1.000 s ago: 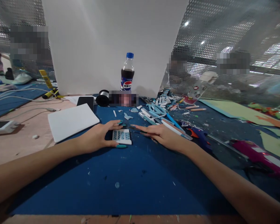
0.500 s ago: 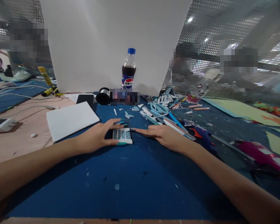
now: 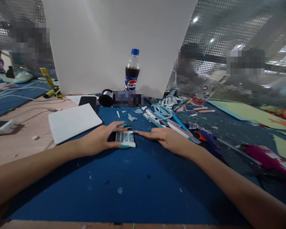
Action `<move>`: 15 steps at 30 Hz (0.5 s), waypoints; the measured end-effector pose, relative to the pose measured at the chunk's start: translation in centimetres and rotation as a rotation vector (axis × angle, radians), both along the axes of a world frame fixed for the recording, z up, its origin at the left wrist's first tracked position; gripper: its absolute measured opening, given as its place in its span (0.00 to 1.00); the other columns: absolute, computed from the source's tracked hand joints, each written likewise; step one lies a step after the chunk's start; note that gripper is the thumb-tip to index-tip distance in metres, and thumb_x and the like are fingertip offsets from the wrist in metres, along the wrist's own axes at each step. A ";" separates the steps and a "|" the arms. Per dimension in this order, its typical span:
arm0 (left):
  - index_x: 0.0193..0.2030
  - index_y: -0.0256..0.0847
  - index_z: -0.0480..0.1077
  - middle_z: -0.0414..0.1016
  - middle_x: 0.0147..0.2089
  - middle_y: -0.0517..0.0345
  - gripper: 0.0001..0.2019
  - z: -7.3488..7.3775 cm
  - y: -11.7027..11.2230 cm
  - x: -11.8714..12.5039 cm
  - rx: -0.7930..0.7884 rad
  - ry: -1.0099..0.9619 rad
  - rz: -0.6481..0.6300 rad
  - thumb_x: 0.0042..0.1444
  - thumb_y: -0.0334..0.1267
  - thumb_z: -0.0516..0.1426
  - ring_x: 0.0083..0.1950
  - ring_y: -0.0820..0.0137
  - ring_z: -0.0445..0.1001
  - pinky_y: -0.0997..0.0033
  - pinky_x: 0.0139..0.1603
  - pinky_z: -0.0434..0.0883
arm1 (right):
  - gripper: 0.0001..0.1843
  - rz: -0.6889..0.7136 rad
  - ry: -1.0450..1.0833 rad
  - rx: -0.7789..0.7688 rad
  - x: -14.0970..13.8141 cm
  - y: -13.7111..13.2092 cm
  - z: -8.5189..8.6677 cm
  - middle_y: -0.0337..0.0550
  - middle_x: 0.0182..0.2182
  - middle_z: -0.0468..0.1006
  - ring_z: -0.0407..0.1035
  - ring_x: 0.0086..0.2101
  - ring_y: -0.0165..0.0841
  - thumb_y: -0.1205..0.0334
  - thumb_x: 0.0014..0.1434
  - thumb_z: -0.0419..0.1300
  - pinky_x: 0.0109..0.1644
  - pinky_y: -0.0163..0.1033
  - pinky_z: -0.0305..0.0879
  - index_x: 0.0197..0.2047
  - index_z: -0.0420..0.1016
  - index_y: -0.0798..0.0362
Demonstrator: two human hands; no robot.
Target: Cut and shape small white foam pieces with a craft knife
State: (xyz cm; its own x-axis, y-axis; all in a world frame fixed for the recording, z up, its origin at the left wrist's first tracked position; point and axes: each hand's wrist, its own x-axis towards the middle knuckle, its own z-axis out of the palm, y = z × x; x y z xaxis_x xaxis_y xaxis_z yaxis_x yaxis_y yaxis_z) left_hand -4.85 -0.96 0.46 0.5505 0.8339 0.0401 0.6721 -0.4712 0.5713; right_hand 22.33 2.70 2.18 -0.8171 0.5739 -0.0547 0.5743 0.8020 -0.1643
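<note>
A small white rectangular piece with blue dotted panels [image 3: 125, 138] lies on the blue mat [image 3: 143, 190]. My left hand [image 3: 102, 138] spans it from the left, with the thumb along its near edge and the fingers at its far edge. Long teal nails show on that hand. On the other side, my right hand [image 3: 166, 138] reaches in with the index finger stretched out, its tip at the piece's far right corner. The remaining right fingers look curled, and the thumb is hidden.
A white board [image 3: 75, 122] overlaps a dark phone [image 3: 88, 102] at left. A cola bottle [image 3: 132, 74] and a wire spool [image 3: 106, 97] stand behind. Scissors [image 3: 162, 110], pens, foam scraps and a magenta glue gun [image 3: 264, 156] lie at right.
The view has shifted very slightly. Both hands keep their places at the piece, and nothing has been picked up or let go.
</note>
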 end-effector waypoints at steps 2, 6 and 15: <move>0.64 0.45 0.42 0.61 0.61 0.55 0.33 0.1 0.0 0.1 -0.010 0.000 0.005 0.56 0.46 0.54 0.58 0.58 0.62 0.60 0.53 0.63 | 0.31 0.001 0.001 0.000 0.0 0.0 0.1 0.40 0.27 0.66 0.59 0.27 0.29 0.74 0.60 0.41 0.30 0.33 0.53 0.62 0.51 0.36; 0.64 0.45 0.43 0.61 0.61 0.56 0.33 0.2 -0.1 0.1 -0.016 -0.011 0.003 0.56 0.45 0.54 0.58 0.59 0.62 0.61 0.53 0.63 | 0.32 0.007 0.004 0.001 0.0 0.1 0.1 0.39 0.27 0.66 0.58 0.27 0.29 0.75 0.59 0.41 0.30 0.33 0.53 0.62 0.52 0.36; 0.64 0.45 0.43 0.62 0.60 0.55 0.33 -0.1 0.1 -0.1 -0.002 -0.018 -0.021 0.55 0.46 0.54 0.57 0.59 0.65 0.62 0.51 0.65 | 0.31 0.036 0.017 -0.016 0.1 0.3 -0.2 0.40 0.27 0.66 0.58 0.27 0.29 0.74 0.60 0.41 0.30 0.34 0.53 0.62 0.52 0.37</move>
